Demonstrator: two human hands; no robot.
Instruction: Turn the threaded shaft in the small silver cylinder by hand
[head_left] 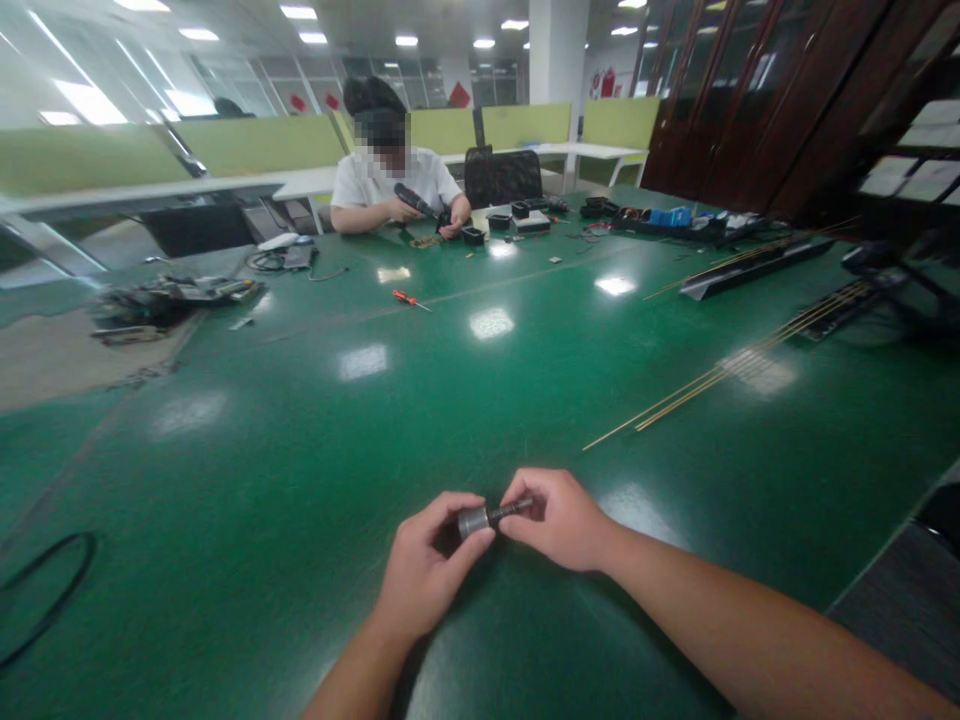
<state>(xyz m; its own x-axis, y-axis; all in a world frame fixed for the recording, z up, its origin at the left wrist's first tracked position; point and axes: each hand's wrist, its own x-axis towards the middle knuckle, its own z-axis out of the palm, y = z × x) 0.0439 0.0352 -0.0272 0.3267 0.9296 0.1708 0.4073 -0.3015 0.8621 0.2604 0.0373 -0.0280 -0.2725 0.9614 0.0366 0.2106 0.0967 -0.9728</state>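
Note:
Just above the near part of the green table (315,560), both hands meet at a small silver metal cylinder (473,521) with a dark ridged shaft (511,509) coming out of its right end. My left hand (431,560) pinches the cylinder between thumb and fingers. The thumb and fingertips of my right hand (559,518) close on the shaft, which points right and slightly up. Whether cylinder and shaft are one piece cannot be told. Fingers hide part of both.
Thin brass-coloured rods (675,402) lie to the right, beside a black angled channel (750,270). An orange screwdriver (407,299) lies mid-table. Across the table, a co-worker (397,180) holds a power drill (414,199). A black cable (71,585) curls at left; cluttered parts (172,300) lie beyond.

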